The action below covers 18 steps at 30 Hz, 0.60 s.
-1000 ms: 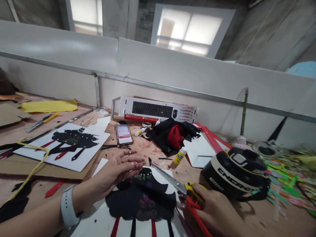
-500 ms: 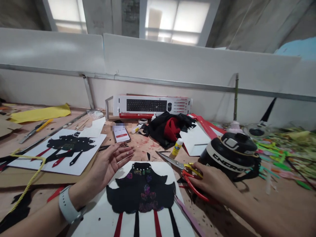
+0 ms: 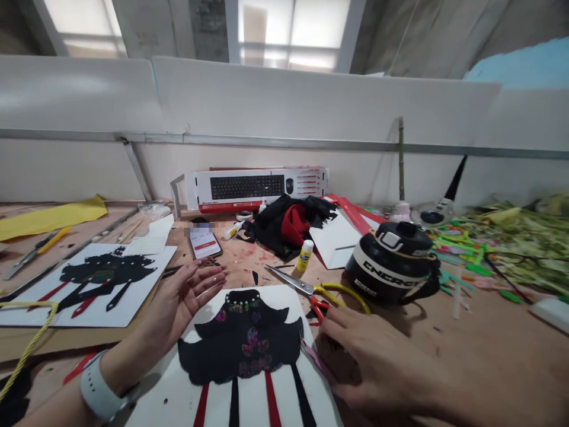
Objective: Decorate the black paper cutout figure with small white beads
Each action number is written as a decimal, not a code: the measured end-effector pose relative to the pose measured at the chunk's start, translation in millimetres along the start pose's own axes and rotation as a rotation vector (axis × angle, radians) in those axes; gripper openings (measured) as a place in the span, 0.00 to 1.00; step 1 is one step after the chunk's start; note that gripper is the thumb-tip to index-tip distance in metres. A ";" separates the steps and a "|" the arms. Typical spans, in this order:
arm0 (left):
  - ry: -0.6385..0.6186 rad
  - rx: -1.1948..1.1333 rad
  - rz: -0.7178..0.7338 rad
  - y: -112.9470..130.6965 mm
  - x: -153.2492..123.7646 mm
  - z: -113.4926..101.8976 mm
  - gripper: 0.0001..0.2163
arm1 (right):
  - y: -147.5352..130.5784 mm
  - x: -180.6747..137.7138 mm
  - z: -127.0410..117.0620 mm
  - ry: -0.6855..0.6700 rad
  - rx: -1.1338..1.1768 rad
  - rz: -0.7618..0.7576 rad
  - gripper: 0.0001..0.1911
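On a white board (image 3: 146, 403) lies a black felt roof-shaped cutout (image 3: 222, 356) with white beads along its top and glittery coloured patches. Red and black strips hang below it. My left hand (image 3: 186, 302), palm turned up and fingers loosely apart, is beside the cutout's upper left; small pale dots show on the fingers. My right hand (image 3: 373, 356), fingers and thumb apart, is over the board's right edge. Its thumb is close to pink tweezers (image 3: 320, 363), whose lower end it hides. Scissors (image 3: 306, 289) with yellow and red handles lie by its fingertips, partly covered.
A glue stick (image 3: 304, 256) and black bottle (image 3: 391, 264) stand beyond the scissors. A phone (image 3: 204, 242), black and red cloth (image 3: 291, 228) and keyboard box (image 3: 258, 190) are farther back. Another decorated board (image 3: 133, 302) and a utility knife (image 3: 38, 252) lie left.
My right hand has left the scissors' handles and come down toward the tweezers; the scissors now lie on the table. The view has shifted right. My left hand stays palm up.
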<state>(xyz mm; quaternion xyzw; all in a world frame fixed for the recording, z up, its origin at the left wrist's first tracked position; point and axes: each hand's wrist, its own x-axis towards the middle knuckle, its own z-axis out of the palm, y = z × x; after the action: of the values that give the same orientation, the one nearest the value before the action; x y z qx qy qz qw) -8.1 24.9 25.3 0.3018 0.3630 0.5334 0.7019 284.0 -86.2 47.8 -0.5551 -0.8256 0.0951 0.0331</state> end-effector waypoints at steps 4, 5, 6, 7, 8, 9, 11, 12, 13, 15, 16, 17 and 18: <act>-0.002 0.040 0.008 -1.7 -1.2 1.3 0.07 | -8.9 0.3 13.0 -0.035 0.005 0.057 0.07; -0.001 0.044 0.008 -2.2 -2.6 2.5 0.08 | -7.1 1.8 14.5 -0.037 0.019 0.076 0.06; -0.001 0.046 -0.001 -2.7 -4.5 4.0 0.08 | -4.5 3.5 15.0 -0.030 0.040 0.100 0.05; 0.002 0.052 -0.019 -3.3 -6.8 5.7 0.08 | -1.6 5.2 14.7 -0.015 0.076 0.122 0.04; -0.001 0.061 -0.043 -4.1 -9.5 7.3 0.08 | 1.1 6.9 14.0 0.005 0.133 0.139 0.03; -0.010 0.074 -0.063 -5.2 -12.4 8.9 0.09 | 3.2 8.4 13.3 0.020 0.211 0.147 0.02; -0.064 0.107 -0.101 -8.9 -18.2 11.1 0.15 | 4.4 11.3 13.1 0.037 0.432 0.147 0.02; -0.101 0.122 -0.121 -11.7 -20.9 11.5 0.19 | 3.5 12.7 13.8 0.038 0.565 0.148 0.02; -0.142 0.135 -0.143 -15.0 -23.4 11.6 0.22 | 1.6 14.0 14.8 0.033 0.705 0.154 0.04; -0.223 0.155 -0.194 -22.7 -27.5 11.0 0.24 | -4.2 17.0 16.7 0.005 0.980 0.163 0.12; -0.256 0.160 -0.219 -26.4 -29.3 10.6 0.23 | -7.4 18.8 16.9 -0.012 1.104 0.159 0.18; -0.282 0.157 -0.237 -29.6 -30.8 10.3 0.22 | -10.6 20.8 16.2 -0.030 1.209 0.154 0.24; -0.305 0.146 -0.254 -31.9 -32.1 10.2 0.20 | -13.4 23.1 14.8 -0.038 1.297 0.147 0.28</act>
<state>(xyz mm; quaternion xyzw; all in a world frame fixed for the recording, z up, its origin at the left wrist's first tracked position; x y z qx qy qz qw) 11.9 -14.5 11.1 0.3807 0.3252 0.3610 0.7868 260.5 -71.6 34.8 -0.4759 -0.5611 0.5856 0.3402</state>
